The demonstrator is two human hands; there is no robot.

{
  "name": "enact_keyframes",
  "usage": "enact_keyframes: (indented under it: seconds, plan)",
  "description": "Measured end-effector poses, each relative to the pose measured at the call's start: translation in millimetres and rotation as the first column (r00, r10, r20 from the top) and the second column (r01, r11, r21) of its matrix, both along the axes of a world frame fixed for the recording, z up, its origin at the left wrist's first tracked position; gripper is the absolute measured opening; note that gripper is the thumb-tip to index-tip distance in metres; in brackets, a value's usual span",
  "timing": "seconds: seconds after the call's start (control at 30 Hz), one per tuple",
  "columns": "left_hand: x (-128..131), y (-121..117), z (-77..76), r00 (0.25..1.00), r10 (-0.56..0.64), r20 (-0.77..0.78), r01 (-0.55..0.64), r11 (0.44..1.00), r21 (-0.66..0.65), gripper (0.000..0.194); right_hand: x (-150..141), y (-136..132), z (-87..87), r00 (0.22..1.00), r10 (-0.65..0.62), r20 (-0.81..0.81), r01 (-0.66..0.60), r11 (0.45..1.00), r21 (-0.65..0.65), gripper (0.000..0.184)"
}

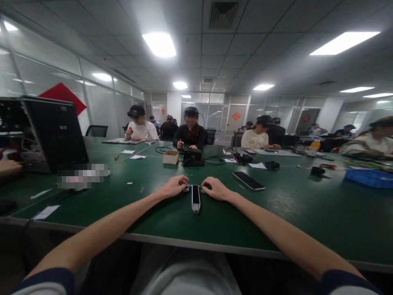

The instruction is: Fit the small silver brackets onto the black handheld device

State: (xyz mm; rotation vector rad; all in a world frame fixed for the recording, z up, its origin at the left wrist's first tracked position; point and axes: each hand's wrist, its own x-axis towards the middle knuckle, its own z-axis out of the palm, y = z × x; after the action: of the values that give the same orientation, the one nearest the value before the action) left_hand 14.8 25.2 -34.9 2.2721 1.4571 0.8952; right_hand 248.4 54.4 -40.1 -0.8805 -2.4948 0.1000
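A slim white device with a black top strip lies on the green table in front of me, its long end pointing toward me. Small parts stick out on both sides at its far end. My left hand is closed, its fingertips at the left side part. On the other side, my right hand curls its thumb and fingers around the right side part. The fingers partly hide both side parts, and the device's exact kind is not clear. Both hands rest low at the tabletop.
A smartphone lies right of my right hand. Farther off are a small cardboard box, a black device with cables, and a blue tray. A black computer case stands at left. Several people sit across the table.
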Motion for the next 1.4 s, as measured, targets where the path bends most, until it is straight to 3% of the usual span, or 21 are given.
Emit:
enact_keyframes:
  seconds: [0.17,0.37,0.5,0.63,0.8,0.97,1.1,1.27,1.4]
  plan:
    - [2.2,-4.7,5.1,0.999,0.022,0.028,-0.024,0.997,0.08,0.03,0.3,-0.3,1.0,1.0,0.006,0.003,-0.006,1.0,-0.015,0.014]
    - [3.0,-7.7,6.5,1.0,0.019,-0.008,-0.018,0.999,0.051,0.028,0.6,2.3,-2.4,1.0,0.008,-0.005,-0.008,1.0,0.004,0.014]
    - [2.1,-8.9,6.3,1.0,0.009,0.024,-0.012,0.993,0.115,0.028,0.4,4.6,-4.9,1.0,0.008,-0.004,-0.007,1.0,0.02,0.014]
    - [-0.4,-7.4,3.1,1.0,-0.008,-0.013,0.009,0.997,0.073,0.028,-0.4,3.5,-3.4,1.0,-0.001,-0.001,0.001,1.0,0.003,0.014]
    - [-1.2,-7.3,2.8,0.999,-0.002,0.039,-0.002,0.994,0.113,0.027,-1.5,0.9,-0.9,1.0,-0.001,-0.002,0.001,1.0,-0.007,0.014]
    - [0.2,-9.8,4.2,1.0,0.01,-0.019,-0.009,1.0,0.03,0.028,-1.3,2.2,-1.5,1.0,-0.004,0.016,0.004,1.0,0.003,0.013]
    - [0.7,-11.2,6.2,1.0,0.007,0.021,-0.008,0.998,0.061,0.027,0.9,1.5,3.1,0.999,-0.003,0.039,0.003,1.0,-0.007,0.013]
    - [-1.7,-8.4,5.3,0.998,-0.002,0.069,-0.007,0.992,0.125,0.027,-10.1,-14.8,15.8,0.989,-0.136,-0.051,0.135,0.991,-0.023,0.019]
    - [-3.6,-6.7,3.9,0.997,0.02,0.077,-0.027,0.996,0.09,0.027,-35.3,-37.2,18.2,0.977,-0.202,0.068,0.209,0.97,-0.124,0.029]
